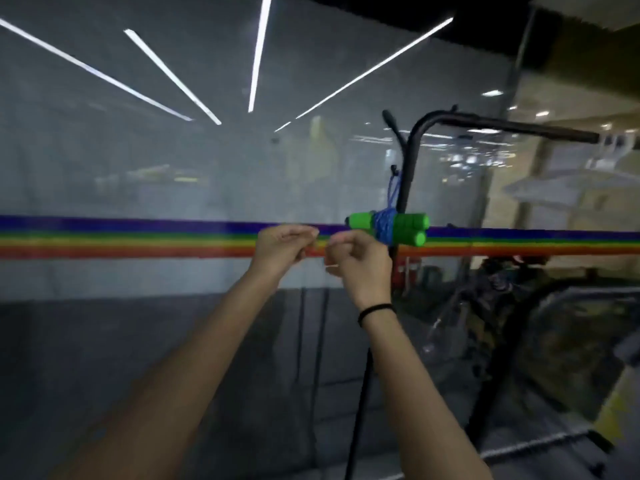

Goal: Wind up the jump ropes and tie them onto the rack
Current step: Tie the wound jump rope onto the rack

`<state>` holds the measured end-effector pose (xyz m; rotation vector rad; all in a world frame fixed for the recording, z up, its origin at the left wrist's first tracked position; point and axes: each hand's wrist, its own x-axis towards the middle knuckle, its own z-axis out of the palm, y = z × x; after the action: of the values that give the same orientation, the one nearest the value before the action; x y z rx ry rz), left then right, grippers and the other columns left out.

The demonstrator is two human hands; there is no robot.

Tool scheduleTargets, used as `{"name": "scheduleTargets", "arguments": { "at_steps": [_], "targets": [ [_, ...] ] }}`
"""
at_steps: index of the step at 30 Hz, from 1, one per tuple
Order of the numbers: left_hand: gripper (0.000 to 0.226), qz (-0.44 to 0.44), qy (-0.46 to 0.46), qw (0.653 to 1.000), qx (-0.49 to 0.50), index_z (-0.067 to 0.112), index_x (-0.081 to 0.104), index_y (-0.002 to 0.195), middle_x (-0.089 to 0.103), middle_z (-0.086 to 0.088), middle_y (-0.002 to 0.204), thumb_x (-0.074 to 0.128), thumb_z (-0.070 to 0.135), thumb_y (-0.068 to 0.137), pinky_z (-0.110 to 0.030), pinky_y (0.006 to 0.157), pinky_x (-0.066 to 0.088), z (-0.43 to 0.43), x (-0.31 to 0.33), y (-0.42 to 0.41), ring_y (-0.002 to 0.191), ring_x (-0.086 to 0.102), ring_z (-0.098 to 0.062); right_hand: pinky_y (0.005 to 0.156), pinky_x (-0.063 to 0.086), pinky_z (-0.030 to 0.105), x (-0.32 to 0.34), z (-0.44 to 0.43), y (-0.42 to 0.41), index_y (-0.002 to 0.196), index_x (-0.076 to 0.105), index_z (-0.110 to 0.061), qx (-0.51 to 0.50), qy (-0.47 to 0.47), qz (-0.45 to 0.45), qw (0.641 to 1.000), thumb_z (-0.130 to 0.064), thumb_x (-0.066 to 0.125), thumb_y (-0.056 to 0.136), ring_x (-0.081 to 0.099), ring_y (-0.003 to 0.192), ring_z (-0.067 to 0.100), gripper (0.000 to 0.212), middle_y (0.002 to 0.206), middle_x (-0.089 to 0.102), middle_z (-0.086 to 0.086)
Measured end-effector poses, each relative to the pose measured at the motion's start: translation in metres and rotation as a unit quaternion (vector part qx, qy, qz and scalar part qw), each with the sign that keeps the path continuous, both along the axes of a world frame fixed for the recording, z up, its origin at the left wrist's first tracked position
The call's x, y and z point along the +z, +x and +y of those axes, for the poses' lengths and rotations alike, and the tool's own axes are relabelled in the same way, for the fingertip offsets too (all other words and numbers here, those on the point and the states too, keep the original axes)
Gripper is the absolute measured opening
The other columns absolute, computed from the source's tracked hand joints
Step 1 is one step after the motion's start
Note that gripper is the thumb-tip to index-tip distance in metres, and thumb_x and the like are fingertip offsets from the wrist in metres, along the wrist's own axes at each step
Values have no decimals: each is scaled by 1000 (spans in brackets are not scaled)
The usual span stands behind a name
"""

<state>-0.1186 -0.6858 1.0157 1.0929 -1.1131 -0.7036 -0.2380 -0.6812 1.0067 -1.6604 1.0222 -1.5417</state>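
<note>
Your left forearm point(194, 358) and right forearm point(408, 375) reach up and away from you. A black band point(375, 311) circles the right wrist.

Your left hand point(284, 249) and right hand point(360, 268) are raised close together, a small gap between them. On both, the fingers are curled in toward the thumb. No cord shows in either hand, and the blur leaves it unclear whether either one pinches anything thin.

The jump rope point(384, 228) hangs just right of your right hand. It is wound into a tight bundle. Its two green handles point(410, 228) lie side by side and level, and the blue cord point(382, 233) is wrapped around their middle. Your right knuckles overlap the bundle's left edge, though whether they touch it is unclear.

A short length of the blue cord rises from the wrap to a small peg point(393, 168) on the black rack point(412, 161), so the bundle hangs from it. The rack's tube stands upright there and bends off to the right near its top.

Behind everything is a glass wall point(173, 168) crossed by a level rainbow stripe point(138, 237). Long light strips point(258, 53) are mirrored higher up in the glass.
</note>
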Motion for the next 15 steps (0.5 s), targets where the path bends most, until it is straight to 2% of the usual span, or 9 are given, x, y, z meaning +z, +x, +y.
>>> {"name": "scheduleTargets", "arguments": {
  "at_steps": [4, 7, 12, 15],
  "targets": [
    [8, -6, 31, 995, 90, 5, 71, 88, 65, 11, 49, 65, 6, 83, -10, 46, 41, 119, -29, 15, 39, 46, 1, 51, 50, 24, -18, 87, 1, 65, 60, -17, 90, 36, 24, 995, 3, 53, 82, 60, 55, 17, 27, 62, 62, 5],
    [8, -27, 51, 986, 155, 8, 73, 87, 66, 11, 56, 66, 9, 82, -9, 49, 43, 202, -36, 28, 43, 51, 3, 57, 54, 33, -16, 146, 14, 62, 61, -19, 150, 44, 50, 986, 4, 55, 80, 60, 59, 24, 30, 64, 64, 8],
    [7, -22, 54, 971, 230, 7, 71, 86, 64, 12, 53, 65, 8, 84, -10, 50, 43, 320, -38, 60, 43, 50, 4, 63, 54, 31, -12, 234, 48, 66, 63, -21, 229, 46, 79, 969, -3, 58, 81, 62, 59, 18, 23, 63, 66, 4],
    [7, -25, 69, 962, 262, 13, 71, 80, 65, 12, 55, 65, 10, 84, -9, 52, 45, 378, -44, 80, 44, 50, 4, 63, 54, 28, -15, 282, 70, 70, 65, -20, 269, 50, 89, 958, -4, 59, 80, 62, 57, 13, 20, 62, 66, 0]
  ]
}}
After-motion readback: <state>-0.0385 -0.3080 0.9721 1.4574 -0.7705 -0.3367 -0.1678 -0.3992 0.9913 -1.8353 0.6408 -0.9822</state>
